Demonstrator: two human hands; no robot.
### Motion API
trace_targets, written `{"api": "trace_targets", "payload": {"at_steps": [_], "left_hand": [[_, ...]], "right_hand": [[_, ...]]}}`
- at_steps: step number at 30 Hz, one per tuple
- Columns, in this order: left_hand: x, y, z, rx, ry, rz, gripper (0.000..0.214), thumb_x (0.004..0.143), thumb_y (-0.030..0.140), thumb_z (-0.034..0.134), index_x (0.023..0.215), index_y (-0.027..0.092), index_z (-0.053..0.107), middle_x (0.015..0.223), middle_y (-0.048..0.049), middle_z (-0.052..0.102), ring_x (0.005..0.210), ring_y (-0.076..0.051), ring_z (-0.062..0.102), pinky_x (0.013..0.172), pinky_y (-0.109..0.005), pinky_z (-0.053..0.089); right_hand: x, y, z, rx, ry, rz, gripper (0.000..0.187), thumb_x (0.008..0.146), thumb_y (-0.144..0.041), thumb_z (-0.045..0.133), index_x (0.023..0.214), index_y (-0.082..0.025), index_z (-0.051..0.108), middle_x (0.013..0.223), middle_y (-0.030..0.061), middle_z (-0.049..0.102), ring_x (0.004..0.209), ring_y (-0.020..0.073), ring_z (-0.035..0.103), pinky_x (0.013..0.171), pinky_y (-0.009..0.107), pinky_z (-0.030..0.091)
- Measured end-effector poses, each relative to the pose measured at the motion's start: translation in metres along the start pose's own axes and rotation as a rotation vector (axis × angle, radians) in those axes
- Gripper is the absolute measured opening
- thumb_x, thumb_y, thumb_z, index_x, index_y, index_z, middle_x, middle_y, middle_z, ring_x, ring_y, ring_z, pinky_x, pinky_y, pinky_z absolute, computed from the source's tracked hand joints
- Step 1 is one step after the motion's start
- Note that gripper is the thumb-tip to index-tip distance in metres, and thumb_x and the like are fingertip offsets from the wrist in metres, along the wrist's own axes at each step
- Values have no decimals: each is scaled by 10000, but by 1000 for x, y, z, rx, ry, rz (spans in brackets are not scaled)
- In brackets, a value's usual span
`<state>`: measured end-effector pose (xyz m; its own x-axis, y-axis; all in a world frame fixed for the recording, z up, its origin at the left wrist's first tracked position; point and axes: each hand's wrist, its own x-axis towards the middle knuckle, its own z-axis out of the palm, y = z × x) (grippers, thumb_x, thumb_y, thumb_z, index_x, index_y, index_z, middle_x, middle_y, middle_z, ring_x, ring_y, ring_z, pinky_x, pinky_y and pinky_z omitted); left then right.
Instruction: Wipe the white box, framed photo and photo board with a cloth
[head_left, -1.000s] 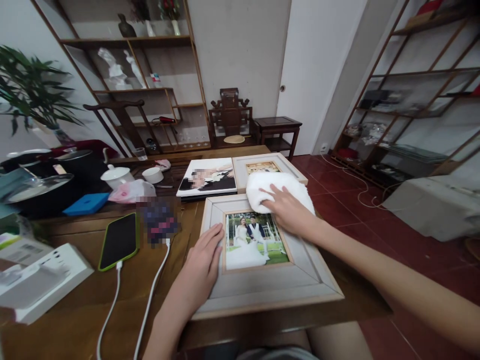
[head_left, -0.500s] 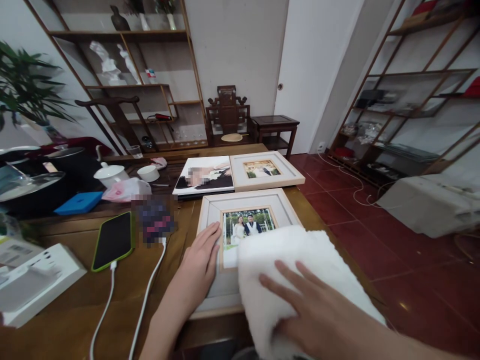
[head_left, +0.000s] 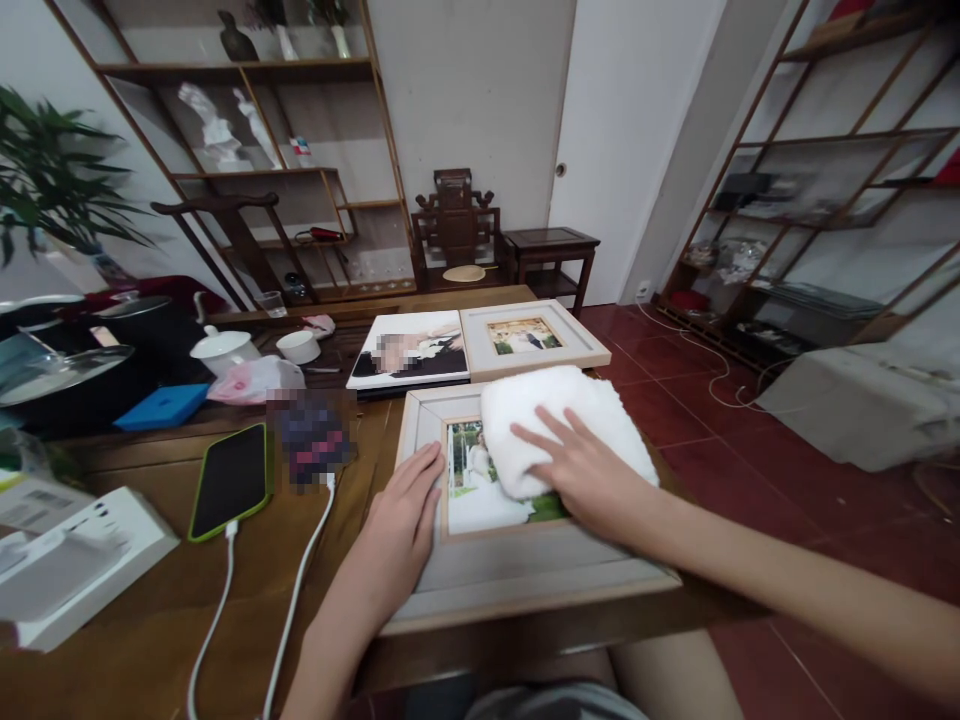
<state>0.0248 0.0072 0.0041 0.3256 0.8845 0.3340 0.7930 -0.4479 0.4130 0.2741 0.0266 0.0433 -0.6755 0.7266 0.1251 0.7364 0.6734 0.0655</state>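
A pale wooden picture frame (head_left: 517, 580) with a wedding photo lies flat at the near edge of a brown wooden table (head_left: 142, 640). My left hand (head_left: 401, 530) rests flat on the frame's left border, fingers stretched out. My right hand (head_left: 589, 475) presses flat on a white fluffy cloth (head_left: 559, 425) that covers the photo's right half and the frame's upper right corner. Behind it lie a smaller pale frame (head_left: 534, 338) and a frameless photo print (head_left: 412, 350), side by side.
Left of the frame lie a green-cased phone (head_left: 231, 480) on a white cable, a white box (head_left: 71, 565), a blue pad (head_left: 161, 405), white cups (head_left: 225, 350) and dark pots (head_left: 67, 375). Wooden shelves line the back wall and right side, over red floor tiles (head_left: 712, 440).
My right hand swept the cloth from the frame's far right corner toward me, then back up over the photo. My left hand stayed on the frame's left border.
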Motion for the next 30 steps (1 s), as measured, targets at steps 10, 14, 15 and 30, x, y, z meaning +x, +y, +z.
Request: {"api": "trace_targets", "payload": {"at_steps": [10, 14, 15, 30], "left_hand": [[0, 0, 0, -7, 4, 4, 375, 930, 238, 339, 1253, 143, 504, 1377, -133, 476, 1288, -232, 419, 1053, -485, 371], [-1, -1, 1, -5, 8, 5, 372, 928, 228, 347, 1268, 172, 489, 1384, -115, 473, 1293, -229, 413, 1059, -486, 362], [-1, -1, 2, -7, 14, 8, 372, 927, 229, 351, 1268, 177, 489, 1383, -112, 474, 1292, -229, 414, 1061, -486, 360], [0, 2, 0, -28, 6, -28, 387, 928, 249, 333, 1255, 134, 504, 1372, -139, 483, 1281, -238, 426, 1059, -494, 357]], "right_hand": [[50, 27, 1, -50, 19, 131, 587, 655, 69, 437, 1172, -153, 605, 1438, 109, 380, 1304, 411, 275, 988, 616, 274], [19, -13, -17, 32, -126, 35, 503, 645, 15, 530, 1108, -149, 640, 1405, 127, 425, 1284, 432, 305, 990, 625, 280], [8, -24, -22, 60, -145, 11, 456, 654, -18, 556, 1080, -150, 652, 1393, 131, 440, 1281, 431, 312, 990, 627, 284], [-6, -28, -4, 284, -11, -73, 504, 651, 18, 478, 1093, -167, 633, 1436, 90, 388, 1339, 339, 252, 1066, 565, 227]]}}
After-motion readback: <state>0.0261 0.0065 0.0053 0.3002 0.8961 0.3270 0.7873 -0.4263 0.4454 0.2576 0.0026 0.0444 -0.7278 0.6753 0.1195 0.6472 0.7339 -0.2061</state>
